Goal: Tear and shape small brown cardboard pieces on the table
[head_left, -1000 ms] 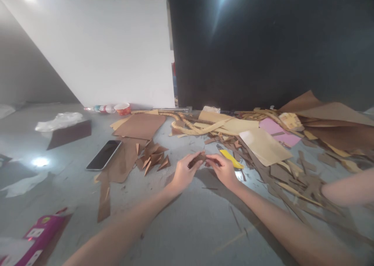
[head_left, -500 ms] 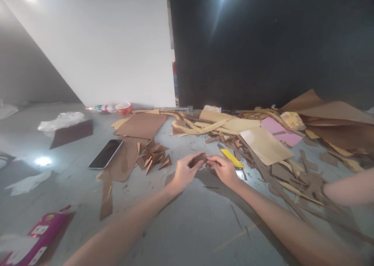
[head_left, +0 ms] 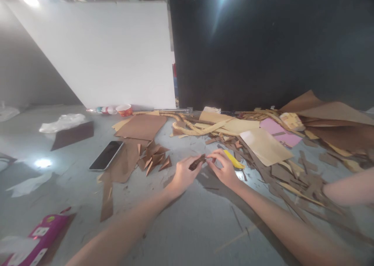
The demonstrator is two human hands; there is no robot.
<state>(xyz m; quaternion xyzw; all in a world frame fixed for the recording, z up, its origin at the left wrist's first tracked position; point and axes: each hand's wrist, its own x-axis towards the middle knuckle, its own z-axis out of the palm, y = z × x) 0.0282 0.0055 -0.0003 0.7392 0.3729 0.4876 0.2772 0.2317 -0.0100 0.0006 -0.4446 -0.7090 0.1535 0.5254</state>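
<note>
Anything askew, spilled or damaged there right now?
What looks like a bottle lies on its side beside the red cup, at the back left, rather than upright. Brown scraps sprawl untidily on the right. The brown piece in the left hand is too small to judge.

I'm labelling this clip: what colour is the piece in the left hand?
Dark brown: the piece shows in the head view, the only one.

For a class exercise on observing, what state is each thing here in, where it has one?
Left hand: closed on a small brown piece
Right hand: partly curled beside the piece; contact unclear
Phone: flat, screen dark
Pointed brown pieces: loosely heaped
Yellow object: lying down, partly hidden
Bowl: upright
Bottle: on its side
White plastic: crumpled
</note>
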